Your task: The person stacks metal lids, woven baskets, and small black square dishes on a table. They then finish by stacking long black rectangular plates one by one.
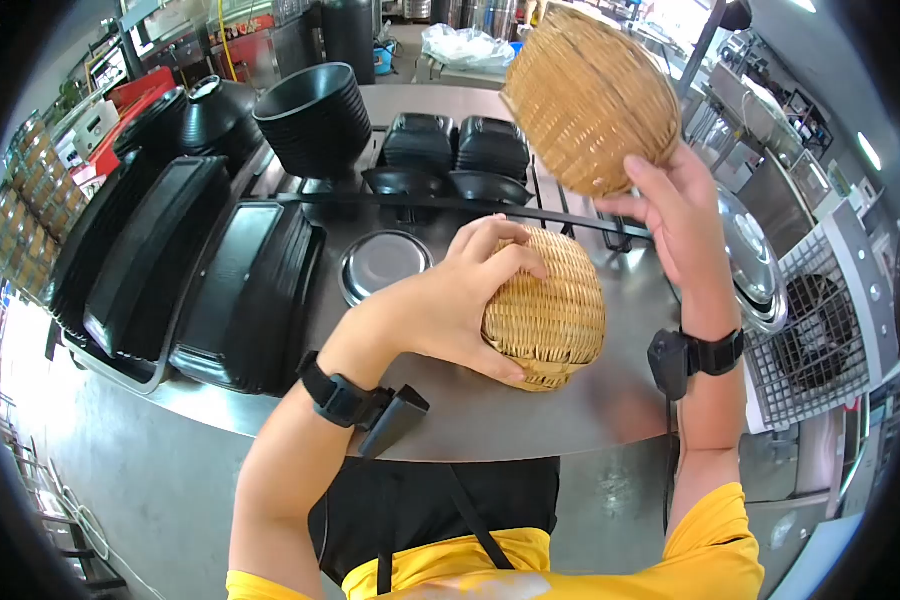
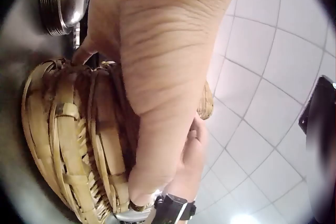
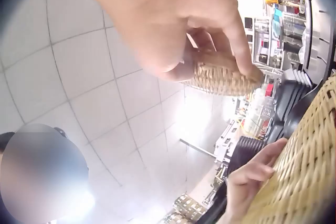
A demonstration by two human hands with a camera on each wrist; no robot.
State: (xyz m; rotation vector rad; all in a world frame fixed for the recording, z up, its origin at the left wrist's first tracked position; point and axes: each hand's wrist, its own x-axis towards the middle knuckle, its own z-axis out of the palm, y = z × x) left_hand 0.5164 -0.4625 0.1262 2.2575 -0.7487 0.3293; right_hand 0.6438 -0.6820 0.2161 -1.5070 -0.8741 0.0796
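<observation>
Gripping a stack of upturned woven baskets [image 1: 550,315], the left hand [image 1: 450,300] lies over its left side on the steel counter [image 1: 490,410], fingers curled across the domed top and thumb tucked under the near edge. In the left wrist view that hand [image 2: 157,77] wraps the stack [image 2: 68,140], whose nested rims show as layered bamboo bands. The right hand [image 1: 685,215] holds a single woven basket [image 1: 590,95] raised in the air, above and to the right of the stack and well apart from it, its outer side turned toward the camera and its rim pinched between thumb and fingers. The right wrist view shows the fingers [image 3: 231,29] pressed on that basket's rim [image 3: 223,77], with the weave of the stack [image 3: 304,171] filling the lower right corner and the left hand [image 3: 252,176] beside it.

To the left on the counter lie rows of black oblong trays [image 1: 240,290]. Farther off stand stacked black bowls [image 1: 315,115] and black lidded boxes [image 1: 455,145], with a round steel plate [image 1: 380,262] just left of the left hand. At the right edge sit a large steel lid [image 1: 750,255] and a grey slatted crate [image 1: 820,330]. The person wears a yellow shirt [image 1: 710,560] and a black apron [image 1: 420,510]
</observation>
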